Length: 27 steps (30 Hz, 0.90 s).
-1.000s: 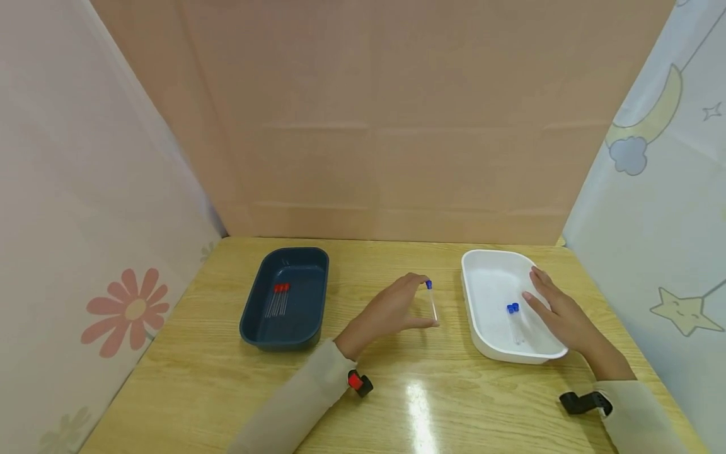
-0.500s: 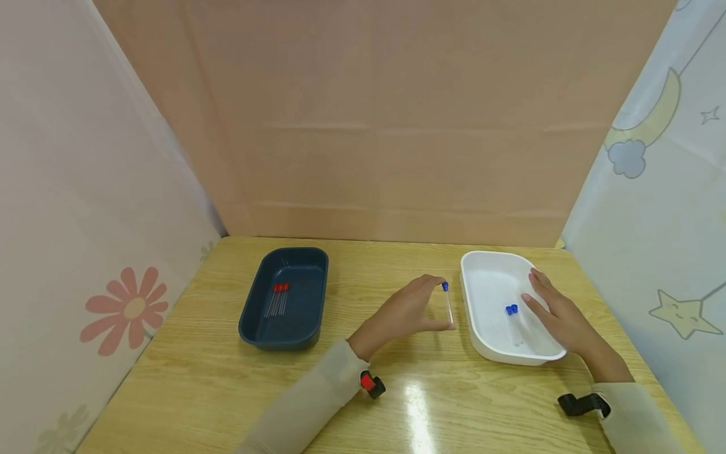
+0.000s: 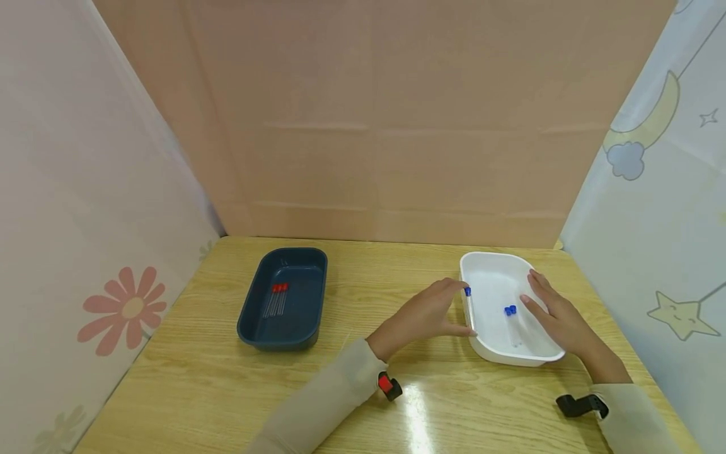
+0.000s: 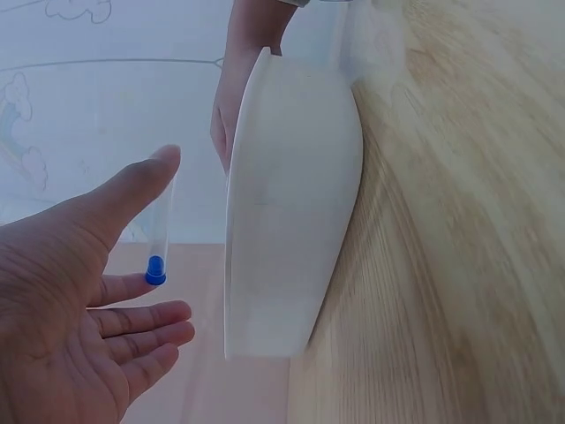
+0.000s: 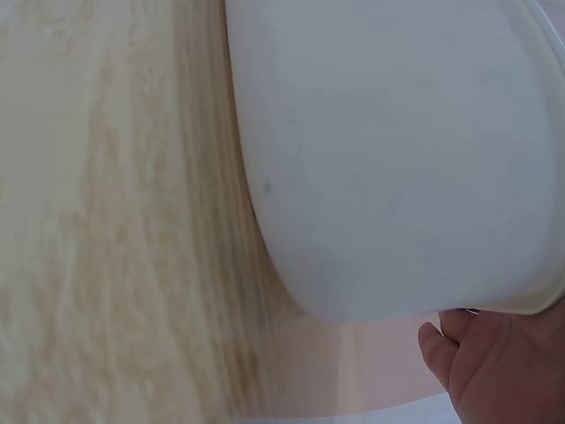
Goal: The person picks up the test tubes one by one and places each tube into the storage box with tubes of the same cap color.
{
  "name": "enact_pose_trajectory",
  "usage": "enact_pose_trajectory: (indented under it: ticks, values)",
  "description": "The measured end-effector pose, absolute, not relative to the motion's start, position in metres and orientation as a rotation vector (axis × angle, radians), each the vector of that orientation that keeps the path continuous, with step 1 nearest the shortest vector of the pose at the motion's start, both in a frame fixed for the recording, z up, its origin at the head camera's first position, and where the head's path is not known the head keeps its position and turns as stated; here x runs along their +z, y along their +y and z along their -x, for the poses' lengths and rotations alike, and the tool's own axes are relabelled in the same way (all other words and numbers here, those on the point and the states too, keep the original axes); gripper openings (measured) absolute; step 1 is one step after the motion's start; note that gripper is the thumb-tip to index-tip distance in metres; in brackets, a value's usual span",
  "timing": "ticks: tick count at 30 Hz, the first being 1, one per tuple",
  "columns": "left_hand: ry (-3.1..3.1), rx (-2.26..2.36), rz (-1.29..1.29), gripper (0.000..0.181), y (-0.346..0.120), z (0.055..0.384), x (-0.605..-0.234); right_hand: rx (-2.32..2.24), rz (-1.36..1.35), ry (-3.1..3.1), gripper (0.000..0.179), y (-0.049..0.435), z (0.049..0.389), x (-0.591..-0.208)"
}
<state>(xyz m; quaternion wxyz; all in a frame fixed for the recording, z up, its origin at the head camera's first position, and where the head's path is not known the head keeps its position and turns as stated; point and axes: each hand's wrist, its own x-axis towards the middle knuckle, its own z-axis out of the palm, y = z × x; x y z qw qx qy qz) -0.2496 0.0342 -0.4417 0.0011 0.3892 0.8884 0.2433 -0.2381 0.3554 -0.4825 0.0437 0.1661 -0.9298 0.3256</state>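
My left hand (image 3: 422,316) holds a clear, blue-capped test tube (image 3: 469,313) by its two ends, between thumb and index finger. The tube hangs at the left rim of the white basin (image 3: 492,287); its blue cap (image 4: 155,271) meets the index finger in the left wrist view, while the other fingers stay free. Inside the basin lie a few more blue-capped tubes (image 3: 515,331), side by side. With fingers extended, my right hand (image 3: 558,320) rests at the basin's right rim; the right wrist view shows part of this hand (image 5: 499,362) beside the basin's outer wall.
A dark blue basin (image 3: 295,331) stands on the left of the wooden table (image 3: 363,258), with several red-capped tubes (image 3: 278,299) lying inside. A beige backdrop (image 3: 363,157) closes off the far edge, and patterned cloth hangs on both sides.
My left hand has moved right with the test tube, from above the table's middle to the white basin's left rim. The right hand stays at the basin's right side.
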Motion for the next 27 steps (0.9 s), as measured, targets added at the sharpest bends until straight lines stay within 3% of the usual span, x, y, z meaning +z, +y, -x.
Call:
enact_pose_trajectory:
  ticks: [27]
  values:
    - [2.867, 0.493, -1.264, 0.093, 0.083, 0.255, -0.445, 0.992, -0.487, -2.873, 0.065, 0.355, 0.241, -0.481]
